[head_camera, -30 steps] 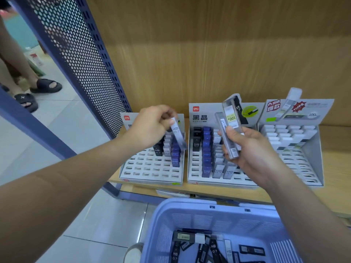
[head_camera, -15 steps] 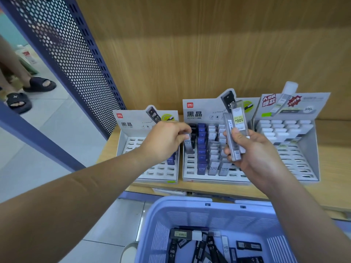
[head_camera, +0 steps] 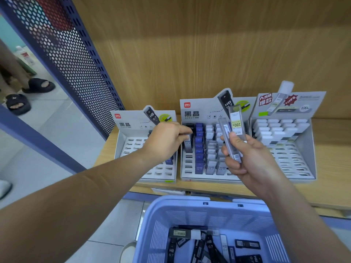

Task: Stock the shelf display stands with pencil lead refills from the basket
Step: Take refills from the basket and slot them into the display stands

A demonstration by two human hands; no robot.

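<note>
Three grey display stands sit side by side on the wooden shelf: a left stand (head_camera: 131, 147), a middle stand (head_camera: 191, 173) with black, blue and grey lead refills, and a right stand (head_camera: 296, 168) with white ones. My left hand (head_camera: 167, 141) pinches a grey refill case (head_camera: 187, 145) at the left column of the middle stand. Above the middle stand, my right hand (head_camera: 245, 156) grips two clear refill cases (head_camera: 230, 137), held upright. A lilac basket (head_camera: 209, 219) below holds several black and grey refills (head_camera: 209, 243).
A blue perforated metal panel (head_camera: 72, 59) bounds the shelf on the left. Beyond it, a person's feet in black sandals (head_camera: 28, 93) stand on the tiled floor. The wooden back wall (head_camera: 209, 44) rises behind the stands.
My left hand has carried its refill case rightward from above the left stand down into the left column of the middle stand. My right hand stays over the middle stand with its cases.
</note>
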